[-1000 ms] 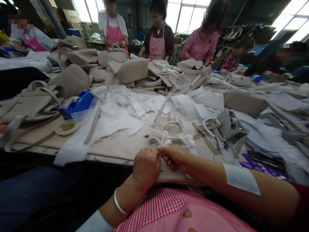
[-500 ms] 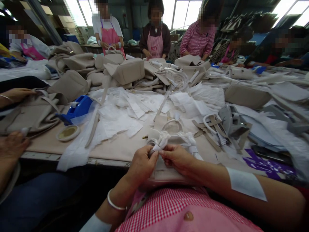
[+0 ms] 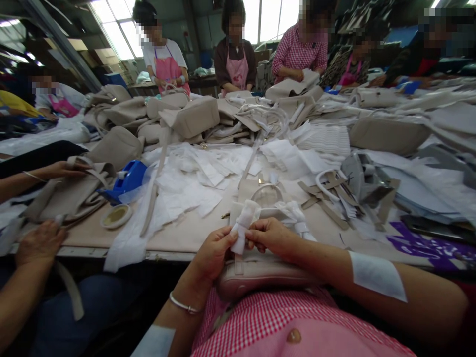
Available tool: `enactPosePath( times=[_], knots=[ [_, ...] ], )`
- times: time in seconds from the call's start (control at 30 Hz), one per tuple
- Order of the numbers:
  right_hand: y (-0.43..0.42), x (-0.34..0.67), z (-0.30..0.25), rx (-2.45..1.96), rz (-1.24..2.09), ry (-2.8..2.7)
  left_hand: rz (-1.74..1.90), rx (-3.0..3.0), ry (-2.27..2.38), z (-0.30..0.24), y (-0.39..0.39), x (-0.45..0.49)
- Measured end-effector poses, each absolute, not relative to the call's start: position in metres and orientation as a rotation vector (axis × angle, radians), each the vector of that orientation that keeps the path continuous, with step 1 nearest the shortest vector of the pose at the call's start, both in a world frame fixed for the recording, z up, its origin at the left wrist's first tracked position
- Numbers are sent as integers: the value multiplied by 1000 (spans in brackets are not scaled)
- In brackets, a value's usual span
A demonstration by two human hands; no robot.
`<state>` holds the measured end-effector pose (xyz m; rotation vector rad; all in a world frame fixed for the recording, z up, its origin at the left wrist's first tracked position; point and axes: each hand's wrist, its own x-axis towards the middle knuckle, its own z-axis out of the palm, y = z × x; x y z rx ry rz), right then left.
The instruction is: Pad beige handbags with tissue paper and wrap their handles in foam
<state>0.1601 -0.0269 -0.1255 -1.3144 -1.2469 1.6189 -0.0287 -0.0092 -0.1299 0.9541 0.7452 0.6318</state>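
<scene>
A worker's left hand [image 3: 214, 252] and right hand [image 3: 270, 236] meet at the near edge of a cluttered desk [image 3: 186, 229], both closed in a pinch on a strip of white wrapping paper [image 3: 241, 231] held upright between thumbs and fingertips. The strip rises from the top of a pale beige leather handbag [image 3: 260, 271] that lies on its side just below the hands, pressed against the worker's pink checked apron [image 3: 267, 322]. Just beyond the hands stands the bag's curved handle [image 3: 266, 188], with more white paper bunched at its base. Loose sheets of white tissue paper [image 3: 201, 181] cover the middle of the desk. To the left sit a blue plastic tape dispenser [image 3: 128, 178] and, nearer, a small round tin [image 3: 116, 215]. At the far left, a co-worker's hand [image 3: 39, 242] rests at the desk's edge, holding a beige strap. A pile of beige handbags [image 3: 193, 115] fills the far side, where other people in aprons stand at work.
</scene>
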Motion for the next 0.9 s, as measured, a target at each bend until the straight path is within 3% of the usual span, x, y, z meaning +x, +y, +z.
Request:
enactPosePath(
  times=[0.2, 0.5, 0.57, 0.73, 0.9],
  knots=[
    [-34, 152, -124, -1236, 1709, -1062, 612, 1021, 764, -128, -13, -27],
    [-45, 170, -115, -1324, 1634, -1260, 458, 2168, 1585, -97, -28, -13],
    [-49, 183, -108, -1419, 1443, -1373, 392, 2124, 1602, -98, -25, -13],
    [-55, 229, -99, -1487, 607, -1485, 491, 1506, 1196, -111, -13, -18],
    [-59, 268, -127, -1815, 627, -1168, 462, 1185, 1092, -113, -6, -19]
  ],
)
